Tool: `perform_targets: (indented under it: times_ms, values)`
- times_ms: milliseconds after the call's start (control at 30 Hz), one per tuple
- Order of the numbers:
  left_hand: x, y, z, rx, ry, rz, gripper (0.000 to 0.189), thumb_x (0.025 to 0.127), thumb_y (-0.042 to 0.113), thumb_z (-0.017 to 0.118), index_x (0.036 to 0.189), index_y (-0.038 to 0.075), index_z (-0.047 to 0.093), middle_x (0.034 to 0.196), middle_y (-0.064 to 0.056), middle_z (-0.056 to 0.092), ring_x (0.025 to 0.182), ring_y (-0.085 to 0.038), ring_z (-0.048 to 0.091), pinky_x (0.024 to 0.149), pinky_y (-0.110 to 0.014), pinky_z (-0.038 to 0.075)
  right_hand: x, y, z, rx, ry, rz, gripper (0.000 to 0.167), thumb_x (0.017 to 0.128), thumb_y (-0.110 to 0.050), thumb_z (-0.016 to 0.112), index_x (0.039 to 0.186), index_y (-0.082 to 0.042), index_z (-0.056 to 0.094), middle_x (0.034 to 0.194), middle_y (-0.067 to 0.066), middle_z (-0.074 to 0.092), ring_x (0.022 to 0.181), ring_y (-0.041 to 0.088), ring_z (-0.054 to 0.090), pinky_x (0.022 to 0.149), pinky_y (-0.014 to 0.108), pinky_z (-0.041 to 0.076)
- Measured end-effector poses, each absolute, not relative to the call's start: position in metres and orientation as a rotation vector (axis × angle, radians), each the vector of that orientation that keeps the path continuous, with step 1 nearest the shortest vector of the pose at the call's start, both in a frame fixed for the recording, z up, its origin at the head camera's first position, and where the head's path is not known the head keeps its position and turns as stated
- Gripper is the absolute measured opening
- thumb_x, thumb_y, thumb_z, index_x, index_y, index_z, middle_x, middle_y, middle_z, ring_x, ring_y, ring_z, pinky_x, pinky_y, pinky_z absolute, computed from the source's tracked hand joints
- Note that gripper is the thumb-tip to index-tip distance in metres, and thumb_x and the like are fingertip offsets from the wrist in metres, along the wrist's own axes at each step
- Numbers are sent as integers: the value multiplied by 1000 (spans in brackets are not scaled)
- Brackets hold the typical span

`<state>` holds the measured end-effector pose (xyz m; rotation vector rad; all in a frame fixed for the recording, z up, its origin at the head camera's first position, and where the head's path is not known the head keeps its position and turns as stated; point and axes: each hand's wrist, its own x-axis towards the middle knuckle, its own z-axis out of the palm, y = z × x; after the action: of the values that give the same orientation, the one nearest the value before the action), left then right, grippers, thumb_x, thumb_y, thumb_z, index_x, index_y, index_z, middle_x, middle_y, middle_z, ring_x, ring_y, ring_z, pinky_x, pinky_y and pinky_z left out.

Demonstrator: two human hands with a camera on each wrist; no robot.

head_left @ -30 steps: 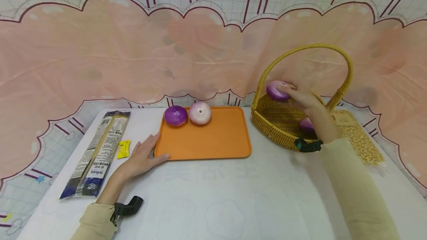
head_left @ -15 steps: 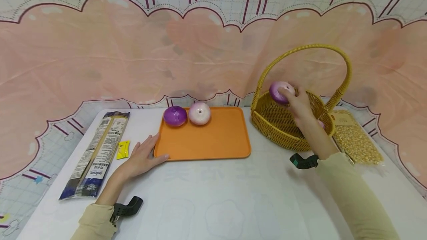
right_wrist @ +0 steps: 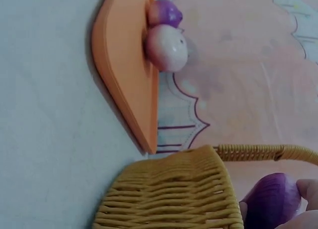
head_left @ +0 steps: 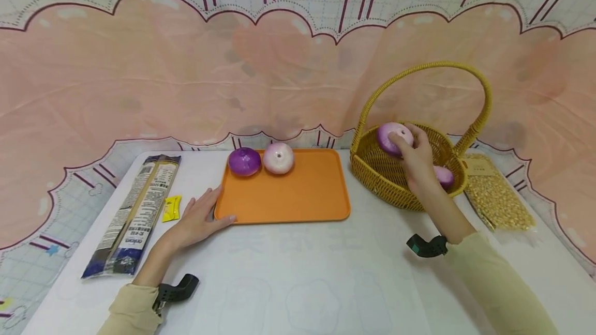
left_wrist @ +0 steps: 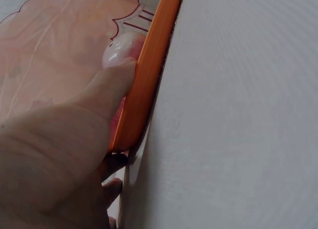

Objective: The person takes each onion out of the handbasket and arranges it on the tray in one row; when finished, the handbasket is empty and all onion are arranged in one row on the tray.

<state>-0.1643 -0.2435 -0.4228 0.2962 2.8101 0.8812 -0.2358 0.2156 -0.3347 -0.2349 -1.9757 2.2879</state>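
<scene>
In the head view my right hand (head_left: 418,156) grips a purple onion (head_left: 390,137) at the basket's opening, under the arched handle. A second purple onion (head_left: 444,176) lies inside the yellow woven basket (head_left: 386,193), partly covered by the hand. The right wrist view shows the held onion (right_wrist: 272,201) just past the basket wall, fingertips on its side. My left hand (head_left: 197,224) rests at the near left corner of an orange tray (head_left: 298,195), its fingers extended along the side and its thumb on the front rim. A dark purple onion (head_left: 244,162) and a paler onion (head_left: 278,158) sit on the tray's back left.
A long printed packet (head_left: 135,216) lies at the table's left, with a small yellow sachet (head_left: 171,208) beside it. To the right of the basket lies a clear bag of yellow kernels (head_left: 500,195). A patterned cloth (head_left: 298,81) hangs behind the white table.
My right hand has shifted the held onion slightly right and lower over the basket, and its wrist has come nearer. More of the second onion shows now. The left hand stays put.
</scene>
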Motion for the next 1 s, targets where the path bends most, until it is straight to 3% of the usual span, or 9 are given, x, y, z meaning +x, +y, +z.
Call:
perform_targets:
  times_ms: [333,733,867,1000]
  values:
    - [-163,-245,-424,295,2816,879,98,88,56,61,155,1,15,160,-26,18,149,-46,6,119,-64,-4,-219,210,-345,-237,-2086,2183,67,90,-32,69,145,-21,34,118,-10,44,107,5,48,77,13,50]
    - [-164,-243,-423,307,2817,881,97,88,54,62,155,1,15,159,-28,18,149,-47,6,119,-64,-4,-207,204,-352,-161,-2196,2034,67,89,-33,70,146,-18,37,121,-9,45,114,9,45,83,7,48]
    - [-164,-243,-423,305,2819,877,97,88,54,62,155,1,15,159,-27,18,149,-46,6,119,-64,-4,-205,203,-352,-167,-2244,1955,61,89,-33,70,142,-23,42,129,-6,45,120,11,44,92,10,44]
    - [-164,-244,-423,303,2818,874,97,89,54,62,155,1,14,159,-27,18,149,-46,6,119,-64,-5,-204,200,-351,-159,-2271,1910,57,90,-32,68,142,-26,44,143,1,42,129,14,42,109,26,40]
